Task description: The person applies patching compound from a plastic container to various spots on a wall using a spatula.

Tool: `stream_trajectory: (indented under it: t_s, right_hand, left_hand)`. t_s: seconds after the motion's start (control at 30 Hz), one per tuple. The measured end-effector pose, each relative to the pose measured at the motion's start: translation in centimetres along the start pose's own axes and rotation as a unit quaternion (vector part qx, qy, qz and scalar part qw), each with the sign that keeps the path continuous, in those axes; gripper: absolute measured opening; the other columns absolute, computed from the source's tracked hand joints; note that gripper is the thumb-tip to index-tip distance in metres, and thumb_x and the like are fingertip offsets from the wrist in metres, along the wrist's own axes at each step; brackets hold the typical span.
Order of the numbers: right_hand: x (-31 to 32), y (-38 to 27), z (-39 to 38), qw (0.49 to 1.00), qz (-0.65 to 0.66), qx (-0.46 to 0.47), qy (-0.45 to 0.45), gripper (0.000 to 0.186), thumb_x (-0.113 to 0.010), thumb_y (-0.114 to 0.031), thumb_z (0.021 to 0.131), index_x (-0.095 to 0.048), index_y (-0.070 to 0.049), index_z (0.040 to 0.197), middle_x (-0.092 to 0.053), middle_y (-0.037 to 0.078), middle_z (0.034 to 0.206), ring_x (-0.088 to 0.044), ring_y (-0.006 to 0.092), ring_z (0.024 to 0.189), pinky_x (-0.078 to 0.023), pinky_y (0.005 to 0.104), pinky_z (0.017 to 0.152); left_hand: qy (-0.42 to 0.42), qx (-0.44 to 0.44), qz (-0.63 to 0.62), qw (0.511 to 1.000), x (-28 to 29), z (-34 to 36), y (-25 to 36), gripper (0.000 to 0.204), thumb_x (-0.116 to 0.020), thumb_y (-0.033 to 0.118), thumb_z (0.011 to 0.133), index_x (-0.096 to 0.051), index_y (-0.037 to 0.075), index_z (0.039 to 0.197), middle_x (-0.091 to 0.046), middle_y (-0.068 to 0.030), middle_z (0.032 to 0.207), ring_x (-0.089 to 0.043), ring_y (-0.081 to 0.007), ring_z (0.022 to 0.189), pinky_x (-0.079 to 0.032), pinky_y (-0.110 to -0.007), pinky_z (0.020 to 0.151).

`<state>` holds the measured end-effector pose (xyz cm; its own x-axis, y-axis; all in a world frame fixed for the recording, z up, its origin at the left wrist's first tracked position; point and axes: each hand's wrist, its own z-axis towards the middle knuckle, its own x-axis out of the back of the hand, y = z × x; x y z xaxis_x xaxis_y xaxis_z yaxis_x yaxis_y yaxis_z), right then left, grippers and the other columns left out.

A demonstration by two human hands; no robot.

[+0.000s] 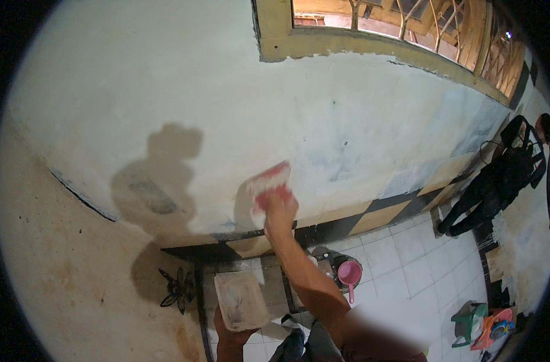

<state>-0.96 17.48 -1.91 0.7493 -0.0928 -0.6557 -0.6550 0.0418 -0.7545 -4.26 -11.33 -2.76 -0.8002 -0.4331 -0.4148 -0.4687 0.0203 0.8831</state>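
While the right hand (pixel 278 207) grips a red-and-white spreader (pixel 270 179) at the wall (pixel 227 96), the left hand (pixel 235 338) holds a tray (pixel 242 300) lower down. Pale coating: apparently mostly applied. Seemingly outstanding: one grey patch (pixel 155 196), bluish patches (pixel 342 158), base checks (pixel 315 233).

The right hand (pixel 277 204) has open wall (pixel 220 90) either side; the window frame (pixel 347 42) obstructs above right.

White tiled floor (pixel 411 253), barred window (pixel 390 45).
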Motion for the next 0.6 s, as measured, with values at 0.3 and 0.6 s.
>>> stream_trajectory:
  t_s: [0.3,0.6]
  right_hand:
    - [10.3,0.4,2.9,0.766,-0.53,0.357,0.07,0.016,-0.062,-0.011,0.077,-0.049,-0.001,0.075,-0.051,0.017,0.07,-0.053,0.0393,0.068,-0.042,0.0473,0.06]
    - [13.2,7.3,6.0,0.587,-0.67,0.37,-0.265,0.016,-0.057,-0.008,0.078,-0.059,-0.008,0.094,-0.06,0.012,0.091,-0.06,0.0323,0.086,-0.051,0.0431,0.072]
  left_hand:
    - [0.052,0.108,-0.226,0.967,-0.7,0.4,1.7,0.088,-0.084,0.026,0.057,-0.042,0.005,0.132,-0.056,-0.0124,0.124,-0.059,-0.0268,0.109,-0.051,-0.043,0.09]
    - [0.014,0.17,-0.435,0.884,3.3,1.2,-2.3,0.061,-0.037,0.049,0.092,-0.041,0.009,0.138,-0.052,-0.0171,0.129,-0.057,-0.041,0.111,-0.05,-0.064,0.081]
